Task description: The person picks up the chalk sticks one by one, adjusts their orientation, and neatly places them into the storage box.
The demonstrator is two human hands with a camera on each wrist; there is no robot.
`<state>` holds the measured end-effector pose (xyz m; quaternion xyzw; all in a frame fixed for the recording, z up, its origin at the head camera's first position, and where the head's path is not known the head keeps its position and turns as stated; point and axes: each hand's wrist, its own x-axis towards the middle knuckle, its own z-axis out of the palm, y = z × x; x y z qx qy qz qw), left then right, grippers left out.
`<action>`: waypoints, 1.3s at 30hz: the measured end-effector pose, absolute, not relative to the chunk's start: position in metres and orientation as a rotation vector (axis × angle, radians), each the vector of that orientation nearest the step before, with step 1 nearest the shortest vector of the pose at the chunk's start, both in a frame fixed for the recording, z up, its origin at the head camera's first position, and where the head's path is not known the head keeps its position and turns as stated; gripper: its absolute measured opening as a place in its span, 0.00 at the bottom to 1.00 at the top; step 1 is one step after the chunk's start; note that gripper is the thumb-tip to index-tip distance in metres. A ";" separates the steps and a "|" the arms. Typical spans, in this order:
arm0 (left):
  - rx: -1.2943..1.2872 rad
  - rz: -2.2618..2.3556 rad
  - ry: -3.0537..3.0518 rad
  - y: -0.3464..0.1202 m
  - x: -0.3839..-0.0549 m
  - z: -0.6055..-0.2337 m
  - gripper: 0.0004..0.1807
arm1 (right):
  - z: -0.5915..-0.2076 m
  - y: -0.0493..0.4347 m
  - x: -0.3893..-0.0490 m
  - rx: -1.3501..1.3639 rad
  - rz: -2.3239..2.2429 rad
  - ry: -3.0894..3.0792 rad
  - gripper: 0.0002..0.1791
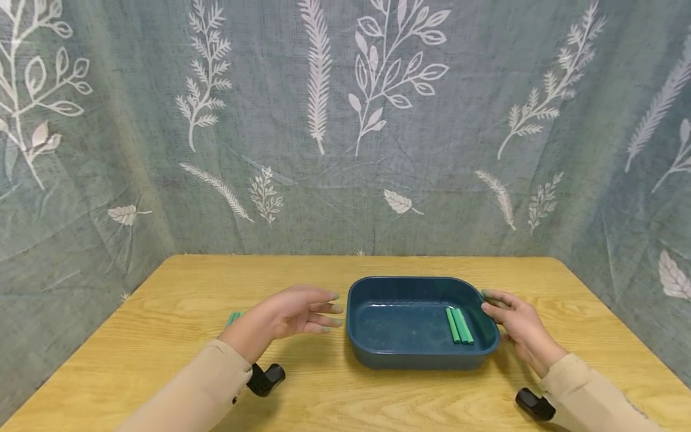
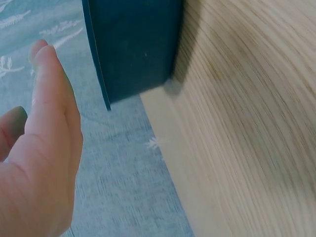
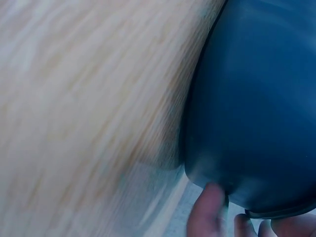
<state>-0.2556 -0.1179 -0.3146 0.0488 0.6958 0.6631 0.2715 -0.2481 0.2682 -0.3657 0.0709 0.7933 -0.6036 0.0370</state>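
A dark blue rectangular basin with rounded corners stands on the table, right of the middle. Inside it, near its right end, green sticks lie side by side. My right hand grips the basin's right end, with fingertips at the rim; in the right wrist view, fingers touch the outer wall. My left hand hovers just off the left end, fingers stretched towards it and holding nothing. The left wrist view shows a gap between that hand and the basin.
More green sticks lie on the wooden table at the left, partly hidden behind my left forearm. A grey-blue cloth with white leaf prints hangs behind the table and along both sides.
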 end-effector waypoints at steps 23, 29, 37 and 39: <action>0.140 1.792 1.925 -0.226 -0.238 -0.319 0.37 | -0.364 0.265 -0.253 0.211 -1.907 2.382 0.31; 0.122 1.741 2.055 -0.256 -0.242 -0.322 0.36 | -0.364 0.268 -0.252 0.227 -1.924 2.360 0.32; 0.010 1.712 2.088 -0.289 -0.247 -0.338 0.34 | -0.365 0.267 -0.250 0.168 -1.862 2.386 0.34; -0.023 1.712 2.091 -0.294 -0.250 -0.342 0.34 | -0.366 0.267 -0.249 0.162 -1.857 2.399 0.34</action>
